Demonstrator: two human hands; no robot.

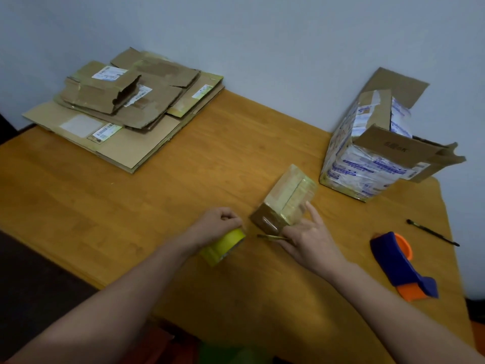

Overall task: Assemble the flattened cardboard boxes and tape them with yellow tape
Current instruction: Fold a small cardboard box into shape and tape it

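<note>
One stack of flattened boxes (pixel 126 109), upper left, number unclear. Two assembled: small taped box (pixel 286 203), large open box (pixel 372 153). One yellow tape roll (pixel 223 245), one tape dispenser (pixel 401 266), one black pen (pixel 433 232), one thin stick (pixel 270 237). Two hands: left hand (pixel 220 222), right hand (pixel 307 237).

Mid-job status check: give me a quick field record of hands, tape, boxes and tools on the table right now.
left hand: grips the yellow tape roll
right hand: fingers rest on the small box; thin tool at its thumb, grip unclear
small box: lying on the table, tape-covered
flattened boxes: stacked, far left
large box: upright, far right, top flaps open
tape dispenser: near right, untouched
pen: beyond the dispenser
</note>
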